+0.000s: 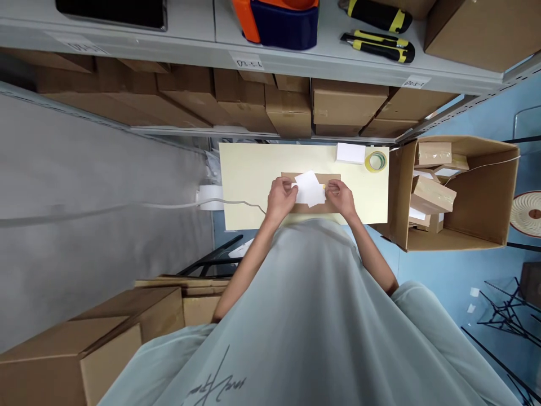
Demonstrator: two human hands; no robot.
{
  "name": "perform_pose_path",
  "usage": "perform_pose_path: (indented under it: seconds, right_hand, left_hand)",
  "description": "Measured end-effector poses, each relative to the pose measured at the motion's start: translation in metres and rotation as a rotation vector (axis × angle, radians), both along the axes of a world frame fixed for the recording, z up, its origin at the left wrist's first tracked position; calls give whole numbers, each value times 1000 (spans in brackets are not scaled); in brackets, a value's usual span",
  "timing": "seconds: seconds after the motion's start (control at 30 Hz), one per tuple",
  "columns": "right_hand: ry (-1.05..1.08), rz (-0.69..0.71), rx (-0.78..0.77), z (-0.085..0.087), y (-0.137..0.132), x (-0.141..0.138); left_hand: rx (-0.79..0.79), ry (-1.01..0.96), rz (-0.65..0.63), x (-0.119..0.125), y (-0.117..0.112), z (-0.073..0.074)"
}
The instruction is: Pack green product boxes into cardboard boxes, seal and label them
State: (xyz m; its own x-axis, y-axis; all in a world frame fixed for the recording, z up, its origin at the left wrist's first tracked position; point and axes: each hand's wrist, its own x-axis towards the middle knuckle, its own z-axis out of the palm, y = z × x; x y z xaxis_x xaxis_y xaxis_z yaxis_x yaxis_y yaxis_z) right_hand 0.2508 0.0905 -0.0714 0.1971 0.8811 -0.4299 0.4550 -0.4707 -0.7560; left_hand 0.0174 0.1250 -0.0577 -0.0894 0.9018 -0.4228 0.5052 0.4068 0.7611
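Pale yellow rectangular tabletop [249,169] before me: near its centre, overlapping white paper pieces [310,189] lie above rectangular brown cardboard [313,208]. At their nine o'clock, the left hand [281,197] pinches an edge; at three, the right hand [340,198] bunches close, its hold unclear from here. Round yellow-green tape roll [368,162] rests at two o'clock.

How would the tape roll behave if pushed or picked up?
Lying flat, the tape roll would probably slide rather than roll; stood on its rounded edge, it might roll. Its wound ring looks fairly stiff.
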Motion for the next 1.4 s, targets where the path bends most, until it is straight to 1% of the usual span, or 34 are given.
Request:
perform_pose_path:
  seconds: [0.1, 0.2, 0.27, 0.37, 0.5, 0.6, 0.7, 0.77, 0.83, 0.9, 0.93, 1.0, 1.07, 1.1, 1.17, 1.2, 1.27, 1.4]
  right_hand:
    - [-50, 65, -47, -8, 9, -11]
    - [-158, 149, -27, -13, 23, -22]
    - [-232, 204, -8, -16, 36, -28]
    - [-317, 268, -35, -20, 60, -35]
    - [-342, 307, -92, -20, 84, -41]
    - [-298, 295, -58, -16, 86, -41]
    - [-237, 233, 3, -9, 76, -39]
    - [-187, 177, 65, 1, 64, -37]
    - [-134, 112, 171, 16, 49, -36]
    - [-82, 56, 315, 36, 31, -36]
    - [-57, 42, 392, 48, 22, -36]
    - [-13, 39, 529, 69, 3, -38]
    - [11, 66, 603, 86, -13, -41]
    - [14, 84, 623, 92, -19, -42]
    - [2, 127, 656, 99, -28, -44]
    - [-8, 146, 676, 100, -30, -45]
    - [-26, 173, 717, 101, -31, -46]
    - [-29, 166, 724, 105, -30, -45]
  left_hand:
    - [-47, 97, -45, 10, 3, -15]
    - [-28, 143, -113, 18, 9, -28]
    - [2, 165, -172, 20, 16, -36]
    - [23, 197, -250, 22, 27, -45]
    - [39, 195, -295, 21, 34, -50]
    - [69, 159, -293, 20, 31, -46]
    - [108, 106, -255, 19, 25, -38]
    - [133, 64, -163, 19, 20, -29]
    - [140, -31, -41, 20, 11, -16]
    - [139, -226, 45, 22, 0, 3]
    - [138, -353, 61, 23, -7, 14]
    - [138, -567, 52, 25, -21, 40]
    - [119, -675, 45, 26, -32, 65]
    - [99, -705, 44, 25, -36, 75]
    - [48, -739, 39, 24, -40, 91]
    - [20, -754, 37, 23, -40, 95]
    - [-25, -788, 38, 21, -39, 98]
    - [-48, -837, 43, 16, -35, 96]
